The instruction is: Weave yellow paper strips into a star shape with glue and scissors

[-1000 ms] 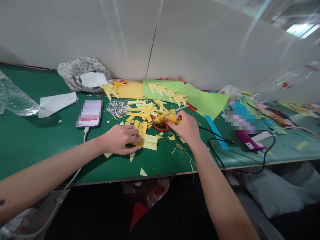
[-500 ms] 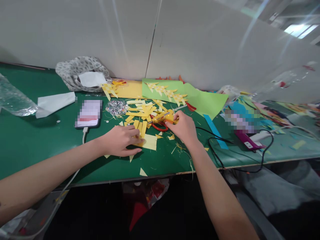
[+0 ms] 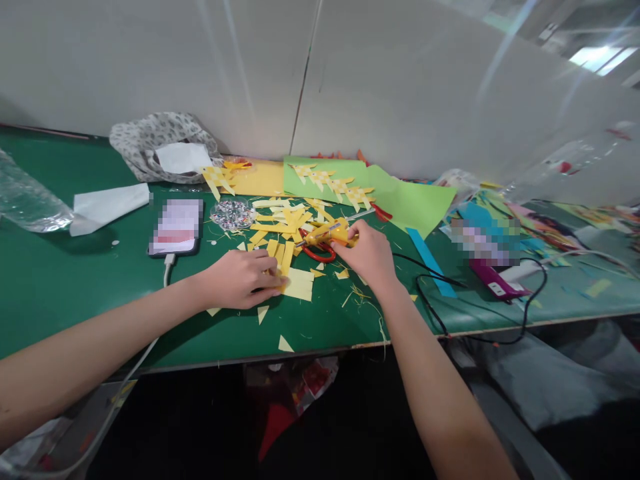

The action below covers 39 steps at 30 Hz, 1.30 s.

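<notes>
In my right hand (image 3: 369, 248) is a yellow hot glue gun (image 3: 327, 232), lying low over the paper scraps with its nozzle toward the left. The red-handled scissors (image 3: 320, 257) lie just under it, partly covered. My left hand (image 3: 249, 277) rests on the table with fingers and thumb drawn together at the edge of a yellow paper piece (image 3: 300, 285). Narrow yellow strips (image 3: 287, 257) stick out beyond these fingers. The fingertips partly hide the paper they pinch. Several cut yellow strips (image 3: 280, 223) lie heaped behind both hands.
A phone (image 3: 176, 227) on a charging cable lies to the left, near a dish of small beads (image 3: 233, 215). Green paper sheets (image 3: 410, 197) bearing woven yellow pieces are at the back. A black cord (image 3: 430, 273) and a purple power strip (image 3: 495, 280) lie right.
My left thumb has moved up against the fingers, closing the gap at the paper. My right hand and the glue gun have hardly moved.
</notes>
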Motion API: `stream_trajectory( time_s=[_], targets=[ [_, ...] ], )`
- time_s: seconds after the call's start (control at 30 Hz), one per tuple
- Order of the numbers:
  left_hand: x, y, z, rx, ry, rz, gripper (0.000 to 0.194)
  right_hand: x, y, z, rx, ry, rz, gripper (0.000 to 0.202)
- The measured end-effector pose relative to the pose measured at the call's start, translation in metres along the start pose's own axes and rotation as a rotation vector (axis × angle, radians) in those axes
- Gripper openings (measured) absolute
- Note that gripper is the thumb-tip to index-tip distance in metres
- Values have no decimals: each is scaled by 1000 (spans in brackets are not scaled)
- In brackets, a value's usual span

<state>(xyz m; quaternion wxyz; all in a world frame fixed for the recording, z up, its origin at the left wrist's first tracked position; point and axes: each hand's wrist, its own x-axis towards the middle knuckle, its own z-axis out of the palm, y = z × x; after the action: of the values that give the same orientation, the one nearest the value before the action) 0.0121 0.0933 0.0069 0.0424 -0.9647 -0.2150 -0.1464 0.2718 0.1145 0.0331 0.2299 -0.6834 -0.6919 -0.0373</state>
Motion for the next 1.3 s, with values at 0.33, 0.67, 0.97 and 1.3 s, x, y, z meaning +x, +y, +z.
stream_trajectory(
  time_s=[0.33,0.67,0.97,1.3],
  targets=[
    [1,-2,2,45,6,-2,32,1,3,-3,2,39,33,29],
    [1,1,2,-33,187,-194,27,4,9,-11,49,302,152,27],
    [7,-17,-6,-1260,683,-963,21,2,2,-4,-46,139,110,26],
    [5,-16,1,-1457,493,-854,34,-2,-4,6,-242,11,-26,20]
  ],
)
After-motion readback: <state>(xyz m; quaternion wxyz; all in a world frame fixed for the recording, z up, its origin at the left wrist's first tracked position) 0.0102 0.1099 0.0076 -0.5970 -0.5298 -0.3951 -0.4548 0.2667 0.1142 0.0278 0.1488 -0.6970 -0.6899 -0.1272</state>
